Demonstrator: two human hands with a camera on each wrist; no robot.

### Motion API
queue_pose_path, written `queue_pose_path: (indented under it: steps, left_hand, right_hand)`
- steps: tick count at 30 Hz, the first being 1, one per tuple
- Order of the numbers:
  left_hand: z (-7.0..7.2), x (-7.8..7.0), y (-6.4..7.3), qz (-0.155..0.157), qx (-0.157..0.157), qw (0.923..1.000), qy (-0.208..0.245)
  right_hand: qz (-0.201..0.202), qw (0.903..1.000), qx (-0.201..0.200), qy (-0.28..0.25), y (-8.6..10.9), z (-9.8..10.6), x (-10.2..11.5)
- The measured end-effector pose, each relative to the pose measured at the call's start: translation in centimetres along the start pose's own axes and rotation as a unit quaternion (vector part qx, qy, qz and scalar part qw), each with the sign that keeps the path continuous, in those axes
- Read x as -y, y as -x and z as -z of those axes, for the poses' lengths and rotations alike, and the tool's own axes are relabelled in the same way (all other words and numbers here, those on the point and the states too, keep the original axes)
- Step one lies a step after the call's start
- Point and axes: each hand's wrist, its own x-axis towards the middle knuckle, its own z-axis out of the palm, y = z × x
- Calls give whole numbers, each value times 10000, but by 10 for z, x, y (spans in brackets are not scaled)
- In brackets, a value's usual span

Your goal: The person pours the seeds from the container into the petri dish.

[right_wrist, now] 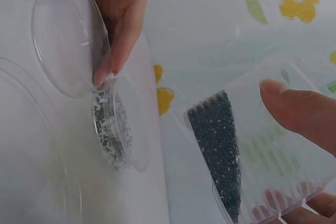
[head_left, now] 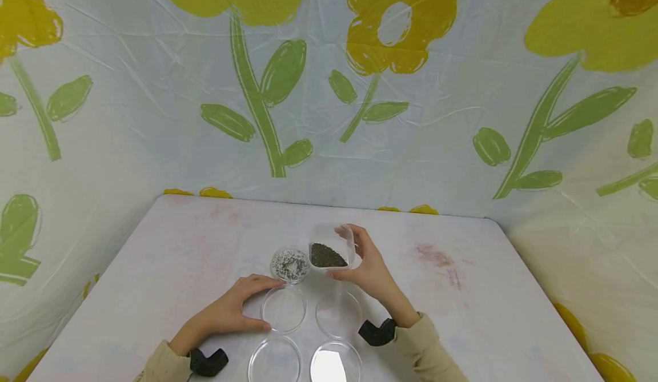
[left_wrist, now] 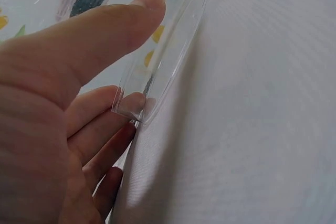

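Note:
My right hand (head_left: 367, 265) grips a clear plastic tub (head_left: 331, 233), tilted, with dark grains (head_left: 326, 255) heaped against its lower side. To the tub's left stands a round clear petri dish (head_left: 290, 265) with a scattered layer of white and dark grains. My left hand (head_left: 236, 308) holds a clear petri dish (head_left: 284, 310) just in front, its thumb and fingers spread on either side of the rim. In the left wrist view, the thumb (left_wrist: 147, 14) and fingers appear at that dish's edge. The right wrist view shows the dark grains (right_wrist: 212, 150) banked inside the tub.
Other clear round dishes rest on the white table (head_left: 205, 245): one on the right (head_left: 338, 313), two nearer the front (head_left: 275, 362) (head_left: 336, 365). A flower-printed sheet (head_left: 437, 113) hangs behind the table. A black wrist device (head_left: 377, 332) sits at each sleeve.

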Motion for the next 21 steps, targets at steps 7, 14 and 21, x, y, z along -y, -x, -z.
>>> queue_pose_path:
  steps: [7,14,21]
  left_hand:
    - [1,1,-1,-236,-1,9997,19]
    - [-1,3,-1,-332,-10,9994,-44]
    - [0,2,-2,-435,-89,9990,-44]
  right_hand:
    - [259,9988,-50,410,2,-13,-6]
    - [936,9928,-143,728,3,-23,-23]
    - [1564,9797,-169,1241,5,-31,-18]
